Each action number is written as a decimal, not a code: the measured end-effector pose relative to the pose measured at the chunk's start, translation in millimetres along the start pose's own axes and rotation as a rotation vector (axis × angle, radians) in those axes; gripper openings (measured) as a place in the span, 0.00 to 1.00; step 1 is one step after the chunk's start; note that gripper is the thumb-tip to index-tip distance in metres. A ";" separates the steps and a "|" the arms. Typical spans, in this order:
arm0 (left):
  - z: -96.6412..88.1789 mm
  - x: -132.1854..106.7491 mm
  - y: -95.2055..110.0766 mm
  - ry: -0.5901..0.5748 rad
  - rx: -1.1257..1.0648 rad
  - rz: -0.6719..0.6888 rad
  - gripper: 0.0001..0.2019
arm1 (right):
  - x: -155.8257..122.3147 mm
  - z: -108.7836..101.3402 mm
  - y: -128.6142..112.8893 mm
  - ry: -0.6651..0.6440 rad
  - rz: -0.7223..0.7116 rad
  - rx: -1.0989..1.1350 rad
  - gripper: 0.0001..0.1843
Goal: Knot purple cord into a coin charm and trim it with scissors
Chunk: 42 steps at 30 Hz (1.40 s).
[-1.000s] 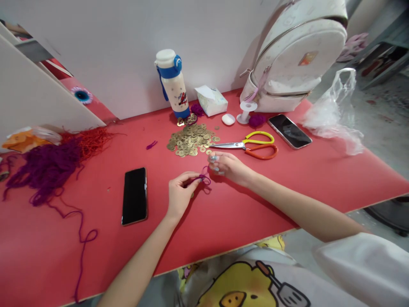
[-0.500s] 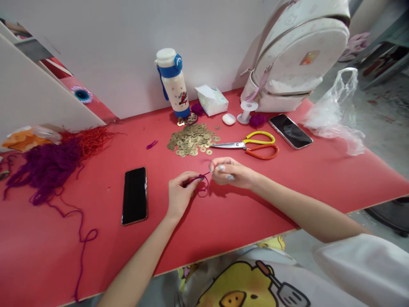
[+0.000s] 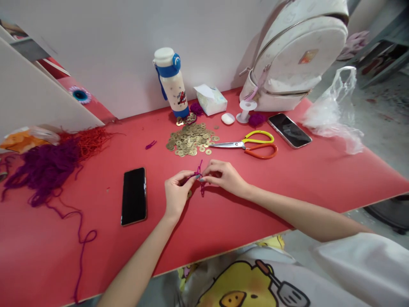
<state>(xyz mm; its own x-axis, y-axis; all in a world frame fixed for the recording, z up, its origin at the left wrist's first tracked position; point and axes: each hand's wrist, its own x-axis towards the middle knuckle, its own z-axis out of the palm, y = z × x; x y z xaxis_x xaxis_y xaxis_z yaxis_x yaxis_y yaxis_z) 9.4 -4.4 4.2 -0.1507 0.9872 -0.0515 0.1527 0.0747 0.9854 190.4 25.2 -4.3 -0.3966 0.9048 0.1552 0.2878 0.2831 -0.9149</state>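
My left hand (image 3: pixel 177 192) and my right hand (image 3: pixel 223 175) meet fingertip to fingertip just above the red table (image 3: pixel 223 213). Both pinch a short purple cord (image 3: pixel 200 175), whose ends stick up and hang down between the fingers. A brass coin (image 3: pixel 189 194) peeks out under my left fingers. A heap of brass coins with holes (image 3: pixel 191 140) lies a little beyond the hands. Yellow-and-orange scissors (image 3: pixel 252 145) rest to its right, blades pointing left.
A black phone (image 3: pixel 134 195) lies left of my hands, another phone (image 3: pixel 289 130) at the far right. Purple yarn (image 3: pixel 41 168) and red cord (image 3: pixel 91 140) pile at the left. At the back stand a water bottle (image 3: pixel 169 83), tissue pack (image 3: pixel 211 99), spool (image 3: pixel 246 110), white backpack (image 3: pixel 294 55) and plastic bag (image 3: pixel 335 111).
My right hand has come down and left from near the coin heap to meet my left hand. The cord's loop between them has been drawn small.
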 end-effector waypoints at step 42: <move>1.8 -4.0 5.8 -0.159 0.112 0.064 0.07 | 7.4 -17.5 -7.1 0.030 0.150 0.688 0.23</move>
<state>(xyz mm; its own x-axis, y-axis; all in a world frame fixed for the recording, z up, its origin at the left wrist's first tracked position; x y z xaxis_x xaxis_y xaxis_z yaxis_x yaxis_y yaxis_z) 12.7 -7.6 9.9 0.0171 0.9996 -0.0230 0.2661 0.0176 0.9638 200.7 35.5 9.9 -0.3683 0.9296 0.0104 -0.2835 -0.1017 -0.9536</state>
